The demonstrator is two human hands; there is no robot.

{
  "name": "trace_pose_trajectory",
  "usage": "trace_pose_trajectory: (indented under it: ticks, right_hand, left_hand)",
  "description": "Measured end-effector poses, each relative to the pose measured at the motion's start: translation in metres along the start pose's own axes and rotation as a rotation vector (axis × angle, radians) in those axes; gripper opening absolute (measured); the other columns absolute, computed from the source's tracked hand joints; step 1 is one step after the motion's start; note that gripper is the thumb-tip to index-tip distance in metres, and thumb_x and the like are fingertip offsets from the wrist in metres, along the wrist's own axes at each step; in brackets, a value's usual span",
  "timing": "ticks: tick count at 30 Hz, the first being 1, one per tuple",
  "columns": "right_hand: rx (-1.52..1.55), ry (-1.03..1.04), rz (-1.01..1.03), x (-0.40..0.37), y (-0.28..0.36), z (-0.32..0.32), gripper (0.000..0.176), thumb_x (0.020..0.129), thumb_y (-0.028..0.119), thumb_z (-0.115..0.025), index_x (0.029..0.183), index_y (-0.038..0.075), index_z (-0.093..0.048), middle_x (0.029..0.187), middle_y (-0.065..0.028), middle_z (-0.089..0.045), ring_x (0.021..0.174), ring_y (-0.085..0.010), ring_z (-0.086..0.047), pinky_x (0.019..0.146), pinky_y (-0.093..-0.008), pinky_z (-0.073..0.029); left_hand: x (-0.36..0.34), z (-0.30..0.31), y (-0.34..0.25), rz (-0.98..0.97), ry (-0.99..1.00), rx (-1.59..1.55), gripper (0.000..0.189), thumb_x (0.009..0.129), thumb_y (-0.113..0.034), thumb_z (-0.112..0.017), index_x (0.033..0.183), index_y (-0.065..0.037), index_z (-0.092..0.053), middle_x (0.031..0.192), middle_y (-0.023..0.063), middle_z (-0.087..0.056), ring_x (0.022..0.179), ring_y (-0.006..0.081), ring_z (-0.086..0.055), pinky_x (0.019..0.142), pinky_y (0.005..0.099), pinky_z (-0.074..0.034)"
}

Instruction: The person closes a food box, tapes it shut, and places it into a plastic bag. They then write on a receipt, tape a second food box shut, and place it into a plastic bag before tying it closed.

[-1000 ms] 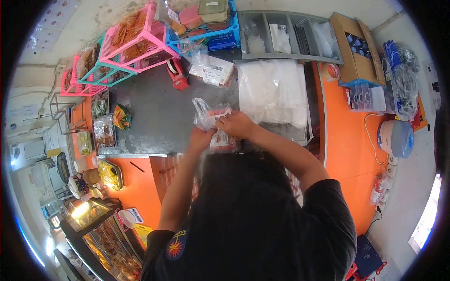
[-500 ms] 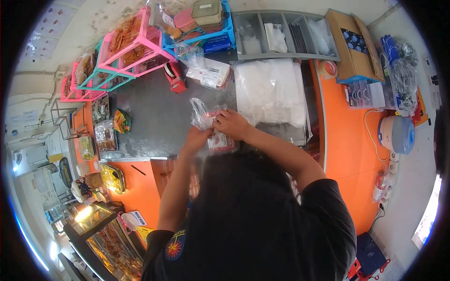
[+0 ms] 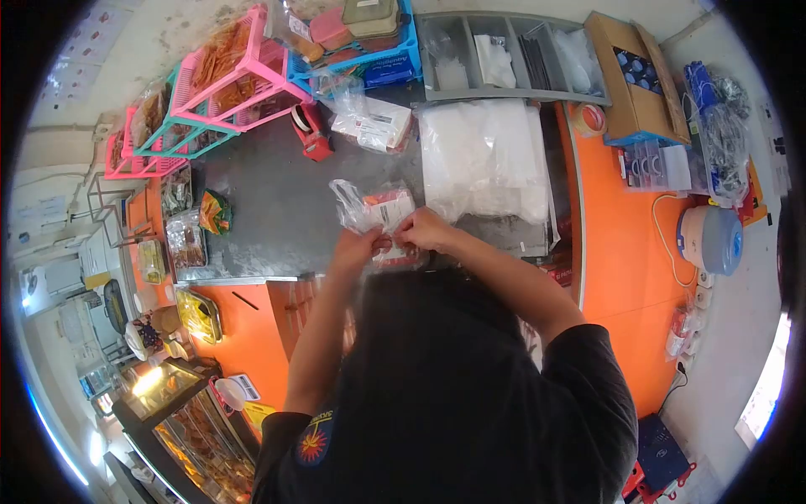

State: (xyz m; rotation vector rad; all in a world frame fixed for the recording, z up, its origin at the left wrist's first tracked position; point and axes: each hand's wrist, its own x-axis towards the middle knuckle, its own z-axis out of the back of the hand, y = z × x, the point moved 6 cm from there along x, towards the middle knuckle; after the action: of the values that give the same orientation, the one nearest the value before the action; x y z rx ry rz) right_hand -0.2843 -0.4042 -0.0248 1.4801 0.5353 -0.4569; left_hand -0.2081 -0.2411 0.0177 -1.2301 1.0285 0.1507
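Note:
A red and white box point(image 3: 389, 202) lies inside a clear plastic bag point(image 3: 349, 202) on the grey worktop, close to my body. My left hand point(image 3: 363, 247) is closed on the bag's plastic at the box's near left side. From the right, my right hand point(image 3: 422, 229) pinches the bag over the box, its fingertips near those of the left. The fingers partly cover the box's middle. The bag's loose handles stick up at the far left of the box.
Another bagged box point(image 3: 374, 126) and a red tape dispenser point(image 3: 311, 134) stand behind. A stack of white plastic bags point(image 3: 483, 160) lies to the right, below a grey divided tray point(image 3: 512, 94). Pink baskets point(image 3: 220, 109) line the back left. An orange-green packet point(image 3: 216, 212) lies left.
My right hand has moved nearer and lower, uncovering more of the box's far end. The bag's handles have shifted left. My left hand has stayed near the same spot.

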Motion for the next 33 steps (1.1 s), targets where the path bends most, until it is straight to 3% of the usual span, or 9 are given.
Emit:
trace_pose_trajectory:
  ticks: [3,6,15,19,21,24,28,31,33]
  right_hand:
    - [0.235,0.138,-0.136,-0.013,0.003,-0.001,0.013,0.092,0.014,-0.076,0.098,0.004,-0.078,0.088,-0.0073,-0.08,0.073,-0.019,-0.078,0.057,-0.0316,-0.056]
    - [0.191,0.172,-0.182,-0.011,0.005,-0.001,0.017,0.092,0.014,-0.077,0.105,0.004,-0.076,0.091,-0.0085,-0.08,0.074,-0.0191,-0.078,0.058,-0.0324,-0.058]
    - [0.334,0.144,-0.16,-0.006,0.005,0.0,0.024,0.096,0.016,-0.077,0.115,0.002,-0.073,0.093,-0.0079,-0.078,0.075,-0.017,-0.076,0.058,-0.0322,-0.059]
    - [0.298,0.082,-0.069,0.0,-0.001,0.0,0.025,0.092,0.018,-0.082,0.108,0.0,-0.079,0.09,-0.0089,-0.077,0.065,-0.016,-0.07,0.052,-0.0341,-0.057]
    - [0.152,0.02,0.002,0.0,0.005,0.001,0.018,0.095,0.016,-0.08,0.103,0.0,-0.079,0.081,-0.0042,-0.074,0.061,-0.0105,-0.063,0.053,-0.0289,-0.049]
    - [0.169,0.01,-0.009,-0.003,0.011,0.004,0.017,0.092,0.017,-0.083,0.098,0.001,-0.081,0.078,-0.0034,-0.073,0.062,-0.0105,-0.064,0.054,-0.0286,-0.05]
    - [0.163,-0.02,-0.047,-0.001,0.011,0.006,0.02,0.092,0.02,-0.084,0.101,0.002,-0.081,0.078,-0.003,-0.073,0.063,-0.0104,-0.064,0.055,-0.0301,-0.05]
    - [0.157,-0.071,0.057,0.012,0.002,0.007,0.022,0.093,0.024,-0.084,0.102,0.004,-0.081,0.082,-0.0035,-0.074,0.066,-0.0104,-0.065,0.054,-0.0307,-0.05]
    - [0.326,-0.019,-0.042,0.006,0.004,0.006,0.023,0.094,0.026,-0.083,0.105,0.005,-0.081,0.086,-0.0035,-0.075,0.068,-0.0101,-0.064,0.053,-0.0305,-0.049]
  left_hand:
    - [0.004,0.004,0.009,0.017,-0.017,-0.016,0.024,0.103,-0.015,-0.07,0.121,-0.002,-0.065,0.099,0.0112,-0.078,0.084,0.0211,-0.078,0.067,0.0302,-0.056]
    - [0.006,0.006,0.013,0.007,-0.026,-0.003,0.025,0.103,-0.015,-0.07,0.123,-0.002,-0.064,0.101,0.0109,-0.077,0.084,0.0207,-0.077,0.068,0.031,-0.056]
    - [0.006,0.008,0.013,-0.076,-0.033,0.048,0.022,0.101,-0.012,-0.07,0.118,0.001,-0.067,0.098,0.0105,-0.078,0.081,0.0198,-0.076,0.067,0.0314,-0.056]
    - [0.003,0.004,0.006,-0.107,-0.068,0.099,0.02,0.098,-0.01,-0.069,0.112,0.004,-0.071,0.092,0.0114,-0.079,0.078,0.0197,-0.077,0.065,0.0325,-0.057]
    - [0.003,0.002,0.006,-0.114,-0.056,0.057,0.021,0.098,-0.01,-0.069,0.112,0.005,-0.071,0.092,0.0119,-0.079,0.078,0.0201,-0.077,0.065,0.033,-0.057]
    - [0.006,0.004,0.008,-0.094,-0.035,0.049,0.02,0.1,-0.01,-0.068,0.115,0.002,-0.068,0.096,0.0109,-0.078,0.078,0.0191,-0.076,0.064,0.0309,-0.054]
    - [0.005,0.004,0.009,-0.067,-0.016,0.042,0.02,0.102,-0.011,-0.068,0.119,-0.001,-0.066,0.1,0.0098,-0.078,0.08,0.0177,-0.076,0.063,0.029,-0.052]
    - [0.006,0.004,0.01,-0.055,-0.004,0.021,0.023,0.102,-0.012,-0.068,0.121,0.0,-0.065,0.101,0.0111,-0.078,0.081,0.019,-0.076,0.064,0.0294,-0.053]
    - [0.003,0.003,0.008,-0.059,-0.005,0.008,0.023,0.102,-0.011,-0.068,0.121,0.001,-0.065,0.101,0.0116,-0.078,0.082,0.0196,-0.076,0.065,0.0294,-0.053]
